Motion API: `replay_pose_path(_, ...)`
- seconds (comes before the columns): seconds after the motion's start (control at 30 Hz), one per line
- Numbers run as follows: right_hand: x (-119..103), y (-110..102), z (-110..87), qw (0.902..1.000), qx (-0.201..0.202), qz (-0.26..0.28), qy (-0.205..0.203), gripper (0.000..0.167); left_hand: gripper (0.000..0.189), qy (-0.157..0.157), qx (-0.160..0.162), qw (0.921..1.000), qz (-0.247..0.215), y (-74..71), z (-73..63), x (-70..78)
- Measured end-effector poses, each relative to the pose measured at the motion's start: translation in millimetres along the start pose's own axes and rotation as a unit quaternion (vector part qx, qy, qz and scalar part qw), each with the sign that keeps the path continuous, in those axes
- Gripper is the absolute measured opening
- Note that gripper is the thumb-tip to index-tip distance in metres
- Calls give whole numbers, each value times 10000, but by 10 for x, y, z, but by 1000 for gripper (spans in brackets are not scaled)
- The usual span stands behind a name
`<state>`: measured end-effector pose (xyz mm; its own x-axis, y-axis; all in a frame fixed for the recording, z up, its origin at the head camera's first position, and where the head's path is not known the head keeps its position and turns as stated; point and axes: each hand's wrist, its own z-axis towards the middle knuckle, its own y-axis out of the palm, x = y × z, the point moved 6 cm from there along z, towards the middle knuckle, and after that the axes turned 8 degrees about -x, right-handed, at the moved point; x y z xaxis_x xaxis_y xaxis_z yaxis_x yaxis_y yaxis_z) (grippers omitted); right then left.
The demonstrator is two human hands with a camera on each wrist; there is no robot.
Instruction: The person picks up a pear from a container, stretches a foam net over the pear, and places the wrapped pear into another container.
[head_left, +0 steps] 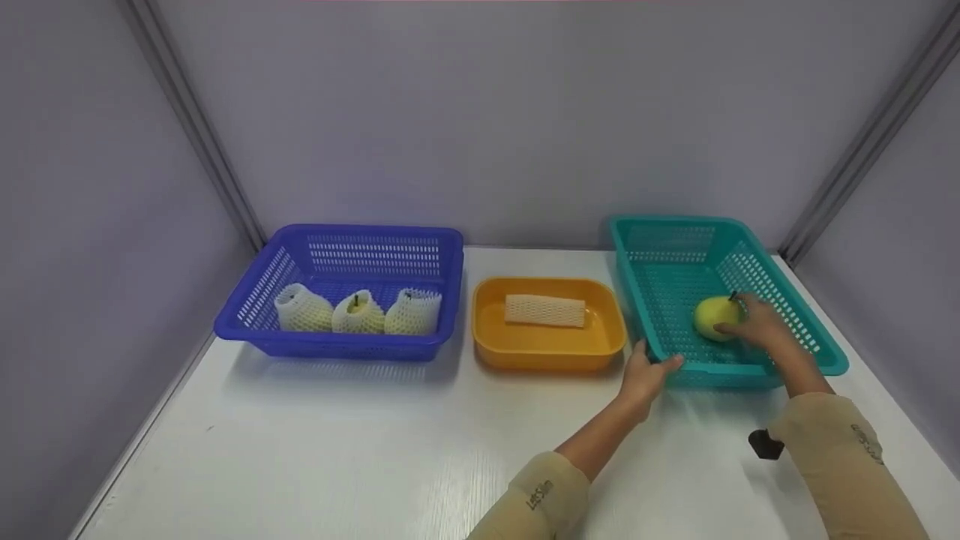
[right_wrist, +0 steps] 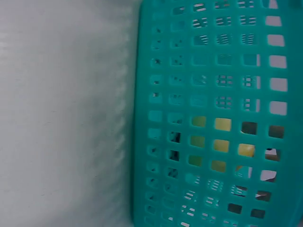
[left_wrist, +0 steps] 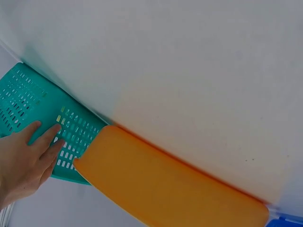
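Observation:
A yellow-green pear (head_left: 712, 318) with a dark stem is in the teal basket (head_left: 636, 300), near its right side. My right hand (head_left: 759, 324) reaches over the basket's wall and holds the pear between thumb and fingers. In the right wrist view, bits of the yellow pear (right_wrist: 222, 124) show through the slots of the basket wall (right_wrist: 187, 106); the hand is mostly hidden there. At the basket's near left corner, my left hand (head_left: 645, 379) grips the rim, thumb over the top. The left wrist view shows the left hand's fingers (left_wrist: 45, 142) against the basket's slotted outer wall.
An orange tray (head_left: 547, 362) stands just left of the teal basket, holding a flat white foam net sleeve (head_left: 545, 310). Further left, a blue basket (head_left: 337, 346) holds 3 pears in foam nets (head_left: 358, 313). Walls rise behind and on both sides.

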<state>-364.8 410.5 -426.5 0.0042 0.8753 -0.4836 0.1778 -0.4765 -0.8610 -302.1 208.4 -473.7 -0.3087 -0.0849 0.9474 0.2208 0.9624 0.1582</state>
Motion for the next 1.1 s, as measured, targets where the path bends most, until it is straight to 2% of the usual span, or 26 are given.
replay_pose_path(0.17,35,55,62,9999,34,121,-39,78,61,52,-18,10000,-55,0,-1,6)
replay_pose_path(0.4,44,97,114,9987,350,320,-213,76,61,46,-55,10000,-51,3,-1,3)
replay_pose_path(0.6,60,105,148,9970,456,625,-58,70,62,75,-12,9999,-115,0,2,1)
replay_pose_path(0.9,46,123,178,9988,352,41,-344,67,62,-5,84,10000,-41,-5,-3,-8)
replay_pose_path(1.1,51,123,188,9987,379,25,-329,65,63,52,50,9999,-116,-9,3,-5)
